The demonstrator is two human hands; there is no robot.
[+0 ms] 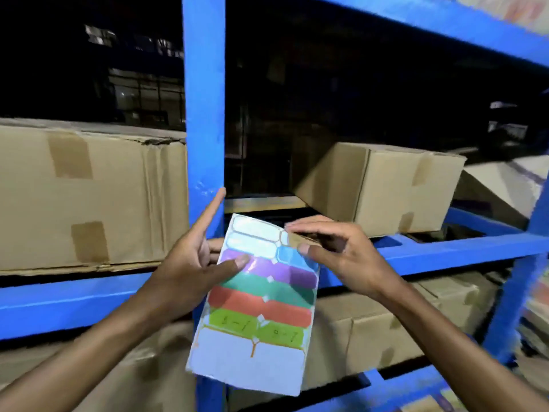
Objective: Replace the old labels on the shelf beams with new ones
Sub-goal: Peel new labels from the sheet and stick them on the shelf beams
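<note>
Head view, left to right: a large taped carton [89, 197] sits on the blue shelf beam [74, 304], beside the blue upright post [205, 99]. My left hand [190, 263] holds the label sheet [261, 304] in front of the post: thumb pressed on the purple row, lower fingers behind the sheet, index finger extended and touching the post. The sheet carries coloured label rows; the upper rows look already peeled, and the green row bears handwriting I cannot read. My right hand [332, 257] works at the sheet's upper right corner, thumb and forefinger closing on the blue label [292, 255]; whether the label edge is actually pinched cannot be determined. Further right, a smaller carton [386, 185] rests on the same shelf level.

Handling judgement: the sheet is light and flexible and will bend if unsupported, so support it from behind. Each label is thin and adhesive; lift it at a corner and peel slowly to avoid tearing or curling onto itself.
</note>
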